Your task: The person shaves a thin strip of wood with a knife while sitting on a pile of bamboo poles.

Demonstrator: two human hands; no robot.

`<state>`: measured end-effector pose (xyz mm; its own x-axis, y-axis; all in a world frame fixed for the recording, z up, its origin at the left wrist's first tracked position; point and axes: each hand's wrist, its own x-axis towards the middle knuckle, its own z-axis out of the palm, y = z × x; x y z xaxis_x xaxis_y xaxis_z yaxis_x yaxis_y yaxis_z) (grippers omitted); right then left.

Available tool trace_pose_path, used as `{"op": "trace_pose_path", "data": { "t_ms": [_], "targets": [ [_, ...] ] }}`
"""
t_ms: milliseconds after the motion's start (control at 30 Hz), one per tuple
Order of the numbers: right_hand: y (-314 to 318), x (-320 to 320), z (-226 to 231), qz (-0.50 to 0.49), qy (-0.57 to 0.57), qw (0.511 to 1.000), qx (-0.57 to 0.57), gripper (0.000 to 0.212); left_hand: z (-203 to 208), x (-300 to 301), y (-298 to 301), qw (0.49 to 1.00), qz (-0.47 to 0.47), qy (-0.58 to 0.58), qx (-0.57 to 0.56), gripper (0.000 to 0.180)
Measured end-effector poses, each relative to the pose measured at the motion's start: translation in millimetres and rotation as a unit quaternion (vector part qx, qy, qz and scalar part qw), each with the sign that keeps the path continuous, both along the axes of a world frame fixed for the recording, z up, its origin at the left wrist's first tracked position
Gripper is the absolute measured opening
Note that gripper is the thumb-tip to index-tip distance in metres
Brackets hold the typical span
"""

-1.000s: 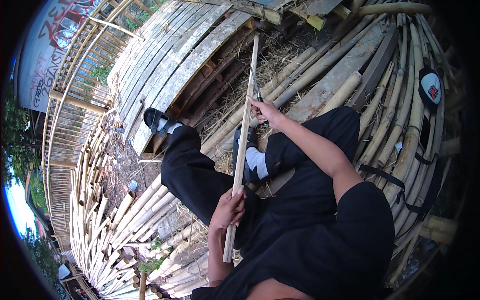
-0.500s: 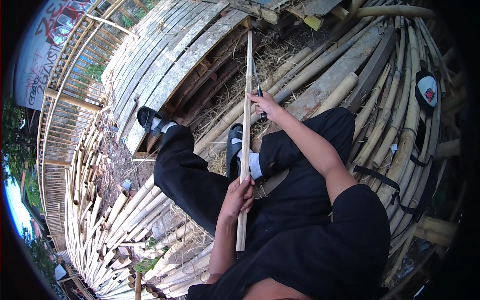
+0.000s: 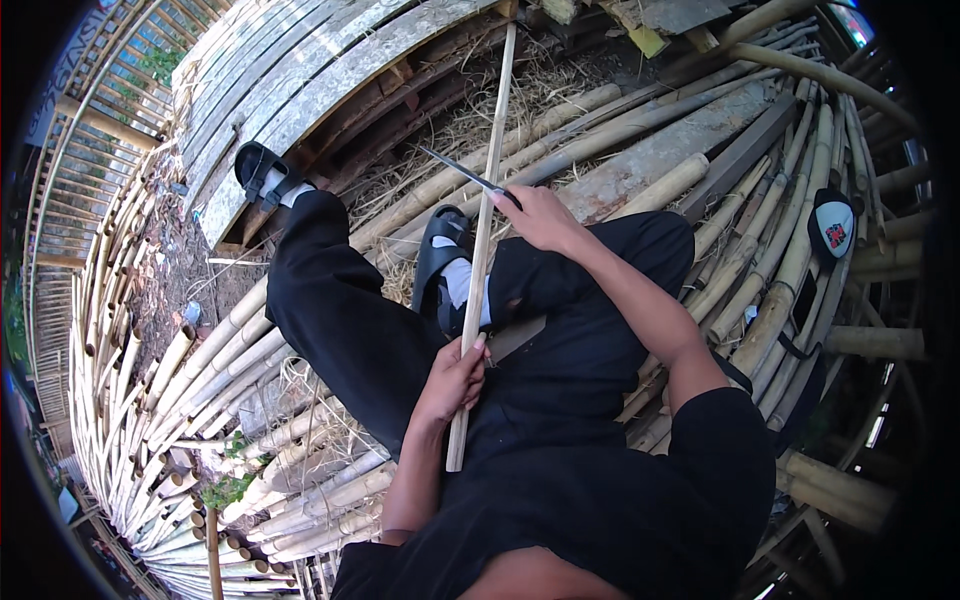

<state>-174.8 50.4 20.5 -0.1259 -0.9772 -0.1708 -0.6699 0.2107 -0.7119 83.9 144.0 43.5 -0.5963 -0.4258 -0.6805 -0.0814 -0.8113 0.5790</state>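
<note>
Pale wooden strip (image 3: 481,265) and black-handled metal knife (image 3: 478,180).
Left hand (image 3: 452,381) grips strip; right hand (image 3: 540,217) grips knife, tip toward ten o'clock.

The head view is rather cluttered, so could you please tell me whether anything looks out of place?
The black-and-white, cap-like item on the bamboo poles at the right looks out of place: its red emblem stands out among plain poles.
</note>
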Motion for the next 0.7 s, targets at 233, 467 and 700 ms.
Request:
{"op": "trace_pose_path", "data": {
  "t_ms": [233,467,700],
  "targets": [
    [89,17,18,0.246,0.091,0.962,0.070,0.032,0,-6,-2,1.000,-0.010,-0.019,-0.015,0.025],
    [88,15,3,0.317,0.147,0.936,0.035,0.032,-24,-7,9,0.970,-0.027,-0.126,-0.208,0.028],
    [19,-65,-4,0.027,0.257,0.963,0.080,0.043,-21,-8,8,0.959,-0.020,-0.132,-0.249,0.028]
  ]
}}
